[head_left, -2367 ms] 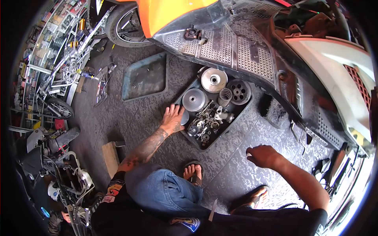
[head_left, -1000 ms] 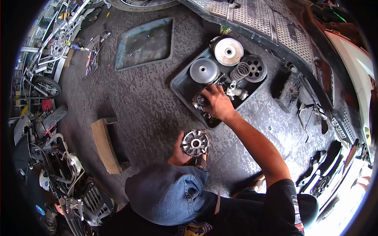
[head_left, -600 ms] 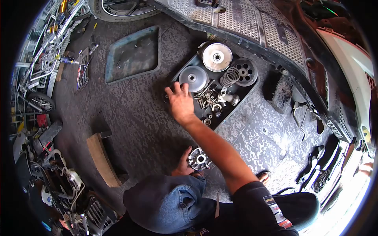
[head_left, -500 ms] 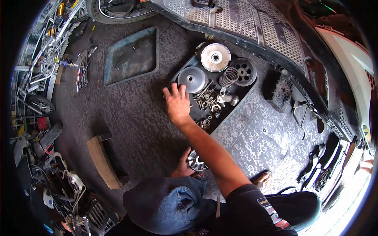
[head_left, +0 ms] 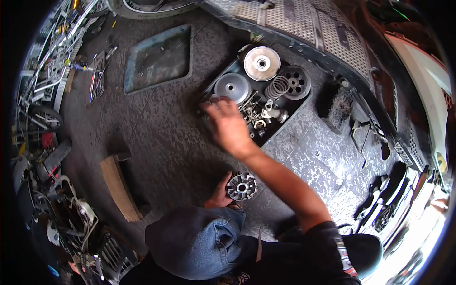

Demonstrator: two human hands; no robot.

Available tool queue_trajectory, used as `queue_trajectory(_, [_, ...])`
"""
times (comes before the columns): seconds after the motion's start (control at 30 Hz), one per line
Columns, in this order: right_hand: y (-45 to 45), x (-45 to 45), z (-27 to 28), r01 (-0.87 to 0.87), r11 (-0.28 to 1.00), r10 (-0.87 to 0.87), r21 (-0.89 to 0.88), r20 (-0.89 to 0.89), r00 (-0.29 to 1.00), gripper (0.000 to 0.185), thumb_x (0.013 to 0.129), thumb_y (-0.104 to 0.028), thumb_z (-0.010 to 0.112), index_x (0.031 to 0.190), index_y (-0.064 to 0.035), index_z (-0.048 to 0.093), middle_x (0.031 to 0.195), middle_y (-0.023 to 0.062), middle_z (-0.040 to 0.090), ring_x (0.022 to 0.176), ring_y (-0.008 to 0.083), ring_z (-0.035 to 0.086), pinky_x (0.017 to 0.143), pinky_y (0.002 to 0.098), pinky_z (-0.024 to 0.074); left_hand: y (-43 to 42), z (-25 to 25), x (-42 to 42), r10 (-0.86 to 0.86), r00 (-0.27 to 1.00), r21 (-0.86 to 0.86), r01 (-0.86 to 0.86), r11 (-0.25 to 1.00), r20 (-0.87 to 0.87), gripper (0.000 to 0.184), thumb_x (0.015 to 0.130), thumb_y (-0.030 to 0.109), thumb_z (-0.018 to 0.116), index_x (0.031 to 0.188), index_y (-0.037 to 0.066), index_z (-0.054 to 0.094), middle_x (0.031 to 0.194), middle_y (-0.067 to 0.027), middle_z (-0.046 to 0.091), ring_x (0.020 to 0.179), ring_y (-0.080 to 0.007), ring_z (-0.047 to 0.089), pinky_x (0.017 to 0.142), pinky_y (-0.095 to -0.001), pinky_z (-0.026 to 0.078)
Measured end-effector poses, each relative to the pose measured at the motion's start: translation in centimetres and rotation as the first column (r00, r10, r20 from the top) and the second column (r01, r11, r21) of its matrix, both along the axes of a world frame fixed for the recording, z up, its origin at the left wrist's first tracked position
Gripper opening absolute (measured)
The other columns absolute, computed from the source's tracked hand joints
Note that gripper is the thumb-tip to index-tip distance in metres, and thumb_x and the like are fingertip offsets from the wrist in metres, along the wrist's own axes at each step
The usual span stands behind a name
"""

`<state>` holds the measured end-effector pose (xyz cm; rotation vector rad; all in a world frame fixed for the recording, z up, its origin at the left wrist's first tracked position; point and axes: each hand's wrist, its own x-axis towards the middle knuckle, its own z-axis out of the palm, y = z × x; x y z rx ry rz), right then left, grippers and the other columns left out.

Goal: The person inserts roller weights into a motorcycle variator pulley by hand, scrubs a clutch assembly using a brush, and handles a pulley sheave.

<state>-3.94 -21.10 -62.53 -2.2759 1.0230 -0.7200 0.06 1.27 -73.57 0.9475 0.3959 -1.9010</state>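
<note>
My left hand point(head_left: 220, 192) grips a round, ribbed metal part point(head_left: 242, 186) with a hole at its centre, just beyond my knee. Over the left corner of the parts tray point(head_left: 287, 123) is my right hand point(head_left: 231, 127), blurred, its fingers reaching toward the tray's left edge; whether it grasps anything is unclear. In the tray lie a grey metal disc point(head_left: 232, 88), a shiny disc point(head_left: 262, 63), a coil spring point(head_left: 276, 88), a black wheel with holes point(head_left: 297, 82) and a pile of small bolts and fittings point(head_left: 252, 110). My right hand and forearm hide the tray's near left part.
A second shallow tray point(head_left: 188, 50) with a few small bits lies farther left. A wooden block point(head_left: 119, 189) stands at the left. The scooter's footboard point(head_left: 294, 23) runs above the parts tray, and a brush point(head_left: 340, 111) lies right of it. Motorcycle parts point(head_left: 80, 213) crowd the lower left.
My right hand has gone from the middle of the parts tray to its left corner, and now appears slightly lower and farther right. The ribbed part remains in my left hand.
</note>
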Motion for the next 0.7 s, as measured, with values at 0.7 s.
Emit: queue_trajectory(0.7, [3.7,-5.0,-7.2,-0.218,0.960,0.278,0.176,-0.705,0.653,0.036,0.089,-0.020,0.048,0.122,-0.0087,0.055,0.119,0.0066,0.055,0.122,0.0244,0.041,0.098,0.0446,0.0345,-1.8,3.8,0.7,0.073,0.991,-0.290,-0.102,0.952,-0.111,0.056,0.096,0.043,0.034,0.135,0.003,0.043,0.130,-0.0167,0.052,0.119,-0.0357,0.051,0.095,-0.0632,0.041])
